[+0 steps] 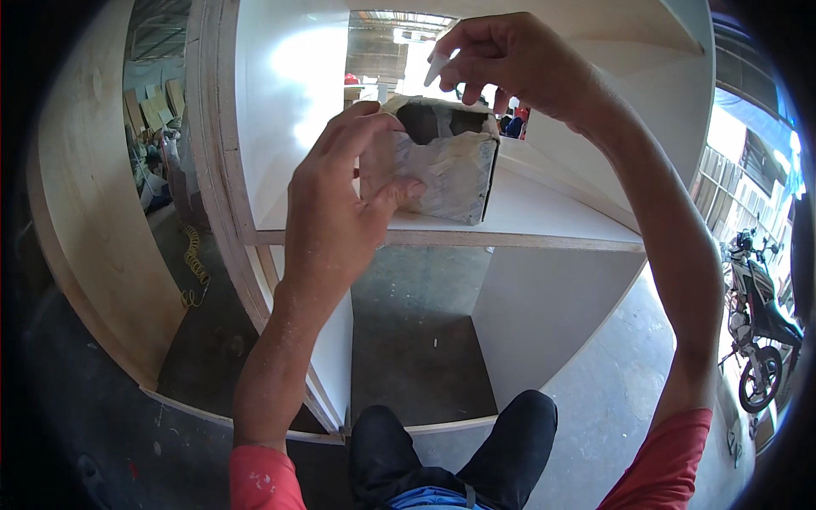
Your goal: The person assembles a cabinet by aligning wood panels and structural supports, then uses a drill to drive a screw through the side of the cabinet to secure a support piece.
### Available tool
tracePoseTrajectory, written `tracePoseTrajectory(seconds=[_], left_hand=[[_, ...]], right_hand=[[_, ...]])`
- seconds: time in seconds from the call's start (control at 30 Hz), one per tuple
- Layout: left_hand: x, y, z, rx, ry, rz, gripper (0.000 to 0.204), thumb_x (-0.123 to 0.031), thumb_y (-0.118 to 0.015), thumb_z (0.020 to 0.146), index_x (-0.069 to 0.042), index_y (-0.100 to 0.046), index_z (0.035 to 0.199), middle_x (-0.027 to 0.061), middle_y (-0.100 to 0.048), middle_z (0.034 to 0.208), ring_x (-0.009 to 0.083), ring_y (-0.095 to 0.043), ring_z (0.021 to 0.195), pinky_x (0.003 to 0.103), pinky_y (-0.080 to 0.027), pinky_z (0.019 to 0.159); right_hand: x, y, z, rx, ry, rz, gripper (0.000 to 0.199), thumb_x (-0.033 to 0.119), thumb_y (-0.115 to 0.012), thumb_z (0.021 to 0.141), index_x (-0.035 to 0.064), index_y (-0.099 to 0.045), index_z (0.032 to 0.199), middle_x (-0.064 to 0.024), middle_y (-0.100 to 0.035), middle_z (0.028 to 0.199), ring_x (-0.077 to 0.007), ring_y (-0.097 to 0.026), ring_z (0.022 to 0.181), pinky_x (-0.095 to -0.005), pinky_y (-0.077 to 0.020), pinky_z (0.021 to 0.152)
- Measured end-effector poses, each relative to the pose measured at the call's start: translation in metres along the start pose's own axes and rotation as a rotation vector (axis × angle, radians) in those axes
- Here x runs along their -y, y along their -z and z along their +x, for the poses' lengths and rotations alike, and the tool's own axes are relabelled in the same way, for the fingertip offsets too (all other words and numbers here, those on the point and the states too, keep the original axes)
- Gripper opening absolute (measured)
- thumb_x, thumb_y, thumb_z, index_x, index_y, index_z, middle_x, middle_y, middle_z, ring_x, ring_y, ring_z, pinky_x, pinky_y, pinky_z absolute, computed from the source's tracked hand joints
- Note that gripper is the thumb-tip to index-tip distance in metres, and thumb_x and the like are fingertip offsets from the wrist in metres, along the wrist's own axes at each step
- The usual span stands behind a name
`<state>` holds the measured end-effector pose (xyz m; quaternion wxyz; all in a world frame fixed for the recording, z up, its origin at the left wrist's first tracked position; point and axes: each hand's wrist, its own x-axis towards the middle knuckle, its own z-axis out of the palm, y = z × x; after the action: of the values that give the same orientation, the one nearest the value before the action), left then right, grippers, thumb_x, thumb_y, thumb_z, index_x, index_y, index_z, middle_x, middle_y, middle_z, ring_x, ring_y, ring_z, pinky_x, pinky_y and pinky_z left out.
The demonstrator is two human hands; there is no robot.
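Note:
My left hand [334, 183] grips the left side of a worn, tape-covered cardboard box [450, 174], its thumb pressed on the front face. Torn, dark openings show at the top of the box. It is at the white shelf [557, 208] of a cabinet; I cannot tell whether its bottom rests there. Above the box's right end, my right hand [518, 68] is closed in a pinch on a small whitish pointed piece [436, 68]. What that piece is does not show clearly. The box's inside is mostly in shadow.
The cabinet's raw wooden upright [223, 153] stands left of my left arm, with a curved plywood panel [85, 161] beyond it. A yellow coiled hose [194, 259] hangs there. Below the shelf is a compartment with a grey side panel [552, 306]. A motorcycle [756, 323] stands far right.

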<state>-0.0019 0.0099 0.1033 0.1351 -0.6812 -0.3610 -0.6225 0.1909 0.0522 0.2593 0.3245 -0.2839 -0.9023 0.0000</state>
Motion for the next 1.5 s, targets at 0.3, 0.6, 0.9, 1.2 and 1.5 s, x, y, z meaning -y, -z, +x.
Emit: tracePoseTrajectory(seconds=[0.3, 0.6, 0.9, 1.2, 1.5], left_hand=[[-0.001, 0.003, 0.005, 0.219, 0.127, -0.067, 0.07, -0.021, -0.083, 0.081, -0.011, -0.048, 0.141, 0.0129, -0.056, 0.137, 0.031, -0.062, 0.118, 0.043, -0.054, 0.093], [-0.019, -0.013, -0.007, 0.187, 0.246, -0.086, 0.083, -0.017, -0.085, 0.074, -0.01, -0.04, 0.143, 0.0129, -0.051, 0.138, 0.029, -0.059, 0.118, 0.041, -0.052, 0.095], [-0.026, 0.006, 0.0, 0.194, 0.367, -0.123, 0.055, -0.014, -0.083, 0.073, -0.011, -0.059, 0.123, 0.0203, -0.052, 0.145, 0.0406, -0.062, 0.12, 0.042, -0.054, 0.093], [-0.04, 0.007, 0.009, 0.125, 0.741, -0.466, 0.018, -0.011, -0.073, 0.081, -0.006, -0.066, 0.096, 0.0229, -0.052, 0.147, 0.0345, -0.054, 0.133, 0.039, -0.042, 0.106], [-0.057, -0.001, 0.008, 0.012, 1.109, -0.48, 0.01, -0.007, -0.07, 0.085, -0.006, -0.067, 0.095, 0.0146, -0.056, 0.145, 0.0231, -0.057, 0.13, 0.034, -0.044, 0.102]], right_hand=[[0.009, -0.028, -0.03, 0.026, -0.113, -0.031, 0.019, 0.013, -0.063, 0.092, 0.0068, -0.07, 0.108, -0.0122, -0.071, 0.103, -0.0215, -0.068, 0.096, -0.0332, -0.0551, 0.084], [-0.052, -0.056, -0.022, -0.067, 0.239, 0.159, 0.019, 0.009, -0.066, 0.091, 0.0013, -0.068, 0.108, -0.0083, -0.07, 0.09, -0.0154, -0.068, 0.077, -0.0309, -0.0556, 0.068], [-0.031, -0.035, -0.037, -0.17, -0.32, 0.789, 0.014, 0.004, -0.068, 0.091, 0.0011, -0.069, 0.105, -0.0063, -0.073, 0.084, -0.0093, -0.061, 0.062, -0.0236, -0.0478, 0.056], [-0.016, 0.026, -0.116, 0.3, -0.722, 0.933, 0.017, -0.003, -0.064, 0.092, -0.0018, -0.066, 0.109, -0.0083, -0.072, 0.093, -0.009, -0.064, 0.069, -0.0219, -0.0503, 0.06], [0.003, 0.062, -0.203, 0.411, -1.027, 0.783, 0.019, 0.0, -0.066, 0.09, -0.0011, -0.067, 0.109, -0.0058, -0.069, 0.083, -0.006, -0.059, 0.065, -0.021, -0.0482, 0.056]])
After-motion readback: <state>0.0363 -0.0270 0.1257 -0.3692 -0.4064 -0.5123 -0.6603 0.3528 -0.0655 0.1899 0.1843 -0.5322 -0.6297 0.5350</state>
